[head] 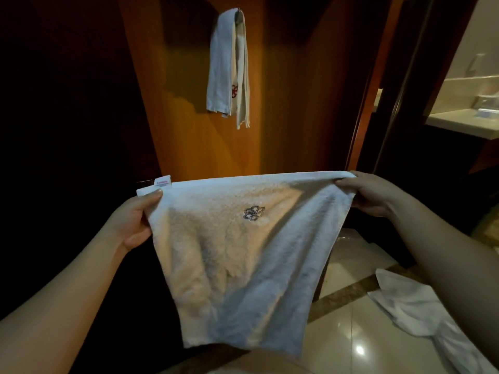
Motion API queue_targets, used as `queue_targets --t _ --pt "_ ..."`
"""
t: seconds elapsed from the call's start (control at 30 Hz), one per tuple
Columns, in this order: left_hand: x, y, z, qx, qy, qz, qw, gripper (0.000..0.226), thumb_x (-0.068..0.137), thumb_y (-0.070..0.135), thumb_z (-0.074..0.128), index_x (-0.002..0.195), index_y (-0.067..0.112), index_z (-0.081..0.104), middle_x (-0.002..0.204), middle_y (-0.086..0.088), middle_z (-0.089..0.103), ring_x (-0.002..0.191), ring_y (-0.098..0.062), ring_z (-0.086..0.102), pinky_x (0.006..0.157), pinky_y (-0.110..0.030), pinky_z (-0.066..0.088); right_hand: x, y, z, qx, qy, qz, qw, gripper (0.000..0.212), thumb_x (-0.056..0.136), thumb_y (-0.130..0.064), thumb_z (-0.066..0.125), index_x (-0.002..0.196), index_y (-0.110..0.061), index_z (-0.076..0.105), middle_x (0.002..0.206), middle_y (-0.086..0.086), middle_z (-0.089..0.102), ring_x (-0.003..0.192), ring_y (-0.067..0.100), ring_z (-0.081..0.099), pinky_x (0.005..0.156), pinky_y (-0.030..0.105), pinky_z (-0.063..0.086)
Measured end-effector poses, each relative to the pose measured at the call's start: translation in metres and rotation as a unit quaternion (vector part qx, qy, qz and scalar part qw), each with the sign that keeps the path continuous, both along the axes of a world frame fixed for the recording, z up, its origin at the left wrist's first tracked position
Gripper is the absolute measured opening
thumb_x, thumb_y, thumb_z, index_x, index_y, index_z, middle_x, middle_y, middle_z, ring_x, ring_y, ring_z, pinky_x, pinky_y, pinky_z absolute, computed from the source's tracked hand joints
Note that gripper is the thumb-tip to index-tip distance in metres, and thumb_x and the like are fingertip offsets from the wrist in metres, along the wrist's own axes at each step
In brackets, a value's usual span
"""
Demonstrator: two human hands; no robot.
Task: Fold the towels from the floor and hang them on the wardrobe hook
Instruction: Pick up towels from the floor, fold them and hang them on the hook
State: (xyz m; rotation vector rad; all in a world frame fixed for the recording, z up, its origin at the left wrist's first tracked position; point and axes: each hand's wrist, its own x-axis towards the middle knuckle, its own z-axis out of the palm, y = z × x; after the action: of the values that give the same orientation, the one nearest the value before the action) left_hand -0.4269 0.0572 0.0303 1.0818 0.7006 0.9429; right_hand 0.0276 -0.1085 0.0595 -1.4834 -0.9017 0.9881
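Note:
A white towel (pixel 237 255) with a grey embroidered flower hangs spread in front of me, held by its top edge. My left hand (pixel 135 220) pinches its left top corner, beside a small white label. My right hand (pixel 367 193) pinches the right top corner. Ahead, folded white towels (pixel 226 68) with a red flower hang from the hook (pixel 239 10) on the wooden wardrobe panel (pixel 297 90). Another white towel (pixel 421 317) lies crumpled on the floor at the lower right.
The glossy tiled floor (pixel 348 341) with a dark inlay strip spreads below right. A dark doorframe (pixel 391 103) stands right of the wardrobe, and a lit bathroom counter (pixel 464 120) shows beyond it. The left side is dark.

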Motion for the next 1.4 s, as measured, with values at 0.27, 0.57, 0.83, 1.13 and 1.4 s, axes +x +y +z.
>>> queue_targets --t 0.27,0.57,0.83,1.13,1.4 --pt "0.013 0.0 -0.016 -0.055 -0.011 0.077 0.995 0.022 0.097 0.018 0.058 0.114 0.007 0.066 0.105 -0.013 0.075 0.091 -0.021 0.075 0.074 -0.034 0.058 -0.029 0.002 -0.047 0.004 0.229 -0.069 0.971 0.022 0.102 -0.014 0.055 0.113 0.002 0.062 0.092 0.016 0.077 0.081 0.022 0.076 0.065 0.034 0.063" --pt "0.054 -0.056 -0.031 -0.068 -0.06 0.167 0.982 0.015 0.098 0.013 0.059 0.108 0.009 0.07 0.096 -0.01 0.078 0.084 -0.023 0.076 0.06 -0.03 0.059 -0.111 0.0 -0.074 0.039 0.266 -0.121 0.956 0.033 0.102 -0.033 0.057 0.123 -0.007 0.061 0.111 0.01 0.075 0.096 0.021 0.075 0.087 0.04 0.059" --pt "0.114 -0.134 -0.033 0.031 0.061 0.138 0.988 0.025 0.102 0.029 0.052 0.114 0.021 0.073 0.102 -0.002 0.077 0.097 -0.021 0.074 0.087 -0.041 0.057 -0.229 -0.016 -0.058 0.058 0.054 -0.091 0.993 0.031 0.104 -0.043 0.047 0.107 -0.023 0.071 0.094 -0.006 0.078 0.087 0.006 0.073 0.069 0.02 0.055" --pt "0.128 -0.168 -0.018 0.015 0.06 -0.016 0.998 0.061 0.092 0.054 0.041 0.136 0.015 0.057 0.122 -0.004 0.069 0.117 -0.011 0.064 0.103 -0.03 0.048 -0.243 -0.024 -0.054 0.105 -0.09 -0.031 0.99 0.035 0.103 -0.053 0.031 0.127 -0.047 0.056 0.088 -0.044 0.063 0.094 -0.025 0.055 0.07 -0.004 0.039" --pt "0.114 -0.148 -0.024 0.013 -0.021 -0.168 0.985 0.085 0.086 0.071 0.027 0.15 0.017 0.042 0.138 0.002 0.06 0.128 -0.005 0.055 0.102 -0.023 0.046 -0.23 -0.027 -0.064 0.141 -0.141 0.003 0.98 0.047 0.104 -0.042 0.047 0.149 -0.038 0.037 0.095 -0.055 0.054 0.098 -0.033 0.048 0.074 -0.008 0.036"
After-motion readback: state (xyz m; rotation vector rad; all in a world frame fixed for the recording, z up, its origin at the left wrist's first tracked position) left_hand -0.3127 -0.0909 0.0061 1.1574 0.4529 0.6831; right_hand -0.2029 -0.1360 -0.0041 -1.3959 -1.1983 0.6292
